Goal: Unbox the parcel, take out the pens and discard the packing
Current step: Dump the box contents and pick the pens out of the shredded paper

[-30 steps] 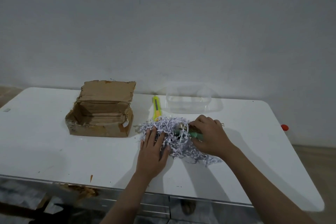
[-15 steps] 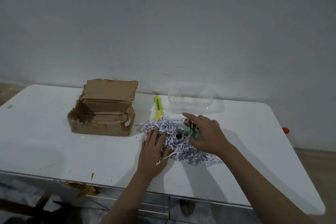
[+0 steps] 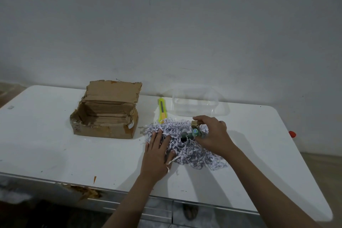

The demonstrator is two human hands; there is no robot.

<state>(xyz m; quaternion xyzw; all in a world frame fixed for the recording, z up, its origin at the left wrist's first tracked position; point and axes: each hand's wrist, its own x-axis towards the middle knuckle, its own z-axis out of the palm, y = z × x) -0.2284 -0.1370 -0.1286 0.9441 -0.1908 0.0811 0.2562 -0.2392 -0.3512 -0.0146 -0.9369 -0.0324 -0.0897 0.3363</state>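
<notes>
Gripping pens (image 3: 192, 133) w/ right hand (image 3: 212, 135), ends facing camera-left

A plain domestic room: white tabletop (image 3: 46, 146) against a bare grey wall (image 3: 166, 24), tiled floor (image 3: 322, 168) beyond.

White rectangular table (image 3: 55, 153) under my hands. Open brown cardboard box (image 3: 105, 116) far left; yellow plastic utility knife (image 3: 162, 110) beside clear plastic container (image 3: 194, 105); shredded white paper pile (image 3: 188, 148) near centre.
</notes>
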